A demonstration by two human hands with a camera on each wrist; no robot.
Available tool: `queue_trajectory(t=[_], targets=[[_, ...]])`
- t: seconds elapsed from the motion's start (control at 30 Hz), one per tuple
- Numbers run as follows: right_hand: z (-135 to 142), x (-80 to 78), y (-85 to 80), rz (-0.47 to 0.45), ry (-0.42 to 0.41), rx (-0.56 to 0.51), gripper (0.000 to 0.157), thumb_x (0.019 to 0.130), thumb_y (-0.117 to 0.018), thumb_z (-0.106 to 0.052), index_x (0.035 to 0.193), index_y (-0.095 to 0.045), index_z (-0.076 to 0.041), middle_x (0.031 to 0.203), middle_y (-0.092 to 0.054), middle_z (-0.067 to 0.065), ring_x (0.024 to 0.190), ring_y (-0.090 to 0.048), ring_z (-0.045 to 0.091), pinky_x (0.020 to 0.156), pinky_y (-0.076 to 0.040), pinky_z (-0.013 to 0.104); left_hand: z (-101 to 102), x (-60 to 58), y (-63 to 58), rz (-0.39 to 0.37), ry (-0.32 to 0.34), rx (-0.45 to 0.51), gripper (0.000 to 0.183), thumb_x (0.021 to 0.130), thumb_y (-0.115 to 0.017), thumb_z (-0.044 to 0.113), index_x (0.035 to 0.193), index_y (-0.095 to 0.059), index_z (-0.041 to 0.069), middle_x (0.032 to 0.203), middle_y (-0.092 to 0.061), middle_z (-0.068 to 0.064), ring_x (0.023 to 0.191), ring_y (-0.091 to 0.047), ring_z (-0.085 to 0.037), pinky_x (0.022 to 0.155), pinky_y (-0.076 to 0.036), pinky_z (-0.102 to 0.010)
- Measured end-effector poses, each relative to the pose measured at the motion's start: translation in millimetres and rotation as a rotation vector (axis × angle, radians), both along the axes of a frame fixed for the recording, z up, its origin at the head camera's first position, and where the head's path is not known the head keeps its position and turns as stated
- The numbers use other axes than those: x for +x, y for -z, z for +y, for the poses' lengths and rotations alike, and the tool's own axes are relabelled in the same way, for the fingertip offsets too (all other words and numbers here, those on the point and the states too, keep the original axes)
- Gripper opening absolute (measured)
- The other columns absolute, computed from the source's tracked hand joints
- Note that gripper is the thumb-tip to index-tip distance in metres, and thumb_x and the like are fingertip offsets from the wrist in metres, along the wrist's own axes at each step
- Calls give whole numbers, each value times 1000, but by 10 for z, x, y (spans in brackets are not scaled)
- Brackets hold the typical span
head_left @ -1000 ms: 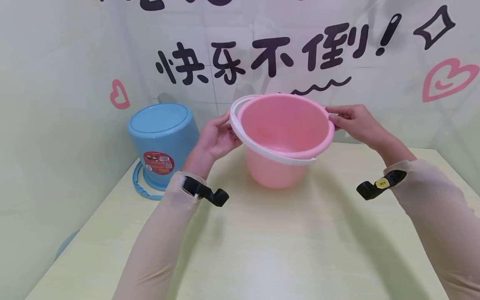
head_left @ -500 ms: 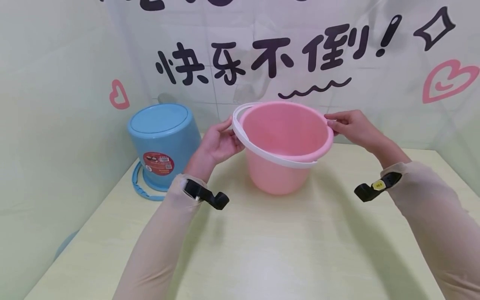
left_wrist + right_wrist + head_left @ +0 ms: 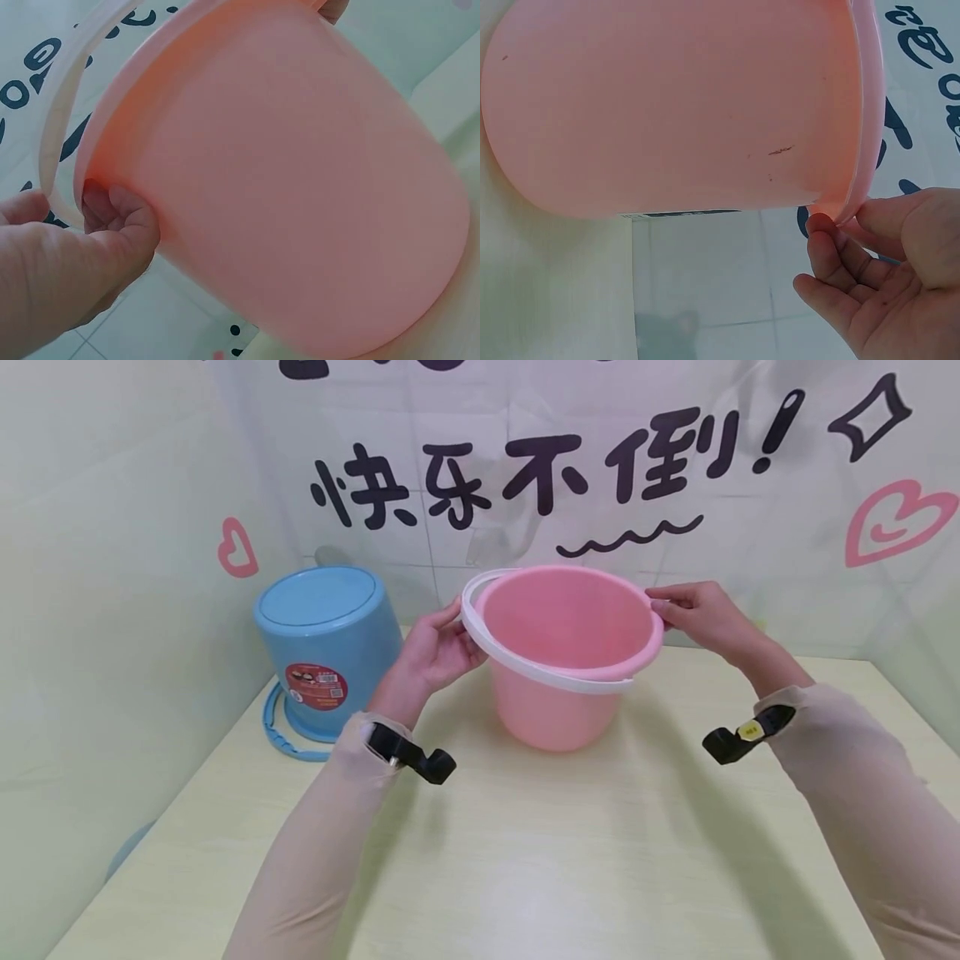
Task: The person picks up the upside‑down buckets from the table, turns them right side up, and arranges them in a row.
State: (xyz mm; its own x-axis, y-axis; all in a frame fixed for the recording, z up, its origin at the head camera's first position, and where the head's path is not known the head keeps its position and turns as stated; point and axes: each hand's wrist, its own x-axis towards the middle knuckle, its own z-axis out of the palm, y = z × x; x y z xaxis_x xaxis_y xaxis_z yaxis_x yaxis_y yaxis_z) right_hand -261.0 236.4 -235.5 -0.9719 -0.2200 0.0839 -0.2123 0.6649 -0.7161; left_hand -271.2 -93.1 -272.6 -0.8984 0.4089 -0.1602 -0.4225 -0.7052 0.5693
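A pink bucket (image 3: pixel 557 714), mouth up, is between my two hands over the middle of the table. Its base is at the tabletop or just above it; I cannot tell which. The white handle (image 3: pixel 542 675) hangs down along the left and front of its rim. My left hand (image 3: pixel 437 652) grips the left rim, with fingers curled under the lip and the thumb by the handle, as the left wrist view shows. On the right, my right hand (image 3: pixel 701 617) pinches the rim between thumb and fingers (image 3: pixel 829 255).
An upside-down blue bucket (image 3: pixel 330 652) with a red label stands at the table's back left, close to my left forearm. Its blue handle (image 3: pixel 281 739) lies on the table (image 3: pixel 525 860). Behind is a white sheet (image 3: pixel 465 402) with black writing.
Both hands have lowered the pink bucket a little and brought it slightly toward me, mostly in the first half second. Since then it has shifted slightly left. The blue bucket stays put.
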Motion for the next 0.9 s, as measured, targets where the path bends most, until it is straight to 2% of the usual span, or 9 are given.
queue_trajectory(t=[0.3,0.43,0.63,0.9], targets=[[-3,2,10,-9,8,-16,47,96,-47,-25,133,-42,4,117,-55,24,82,-57,4,95,-38,48,-16,1,40,22,-24,2,18,96,-48,21,101,-57,6,99,-55,-9,83,-53,-20,72,-44,-32],[-7,-7,35,0,21,-35,47,96,-47,-26,132,-44,4,115,-57,23,83,-59,6,93,-41,45,-21,14,89,53,-46,-6,18,96,-48,19,101,-60,7,101,-58,-10,86,-55,-20,72,-45,-32],[-7,8,35,6,17,-29,47,96,-46,-26,132,-43,4,118,-54,25,84,-59,5,92,-41,46,-47,30,172,79,-75,-25,17,96,-47,14,96,-62,5,94,-60,-9,82,-56,-19,71,-47,-29],[-21,27,25,-4,25,-26,47,96,-47,-27,133,-43,2,119,-54,24,84,-58,4,93,-41,45,-90,21,273,73,-67,-46,19,97,-44,11,92,-61,5,92,-58,-8,81,-55,-17,71,-47,-27]])
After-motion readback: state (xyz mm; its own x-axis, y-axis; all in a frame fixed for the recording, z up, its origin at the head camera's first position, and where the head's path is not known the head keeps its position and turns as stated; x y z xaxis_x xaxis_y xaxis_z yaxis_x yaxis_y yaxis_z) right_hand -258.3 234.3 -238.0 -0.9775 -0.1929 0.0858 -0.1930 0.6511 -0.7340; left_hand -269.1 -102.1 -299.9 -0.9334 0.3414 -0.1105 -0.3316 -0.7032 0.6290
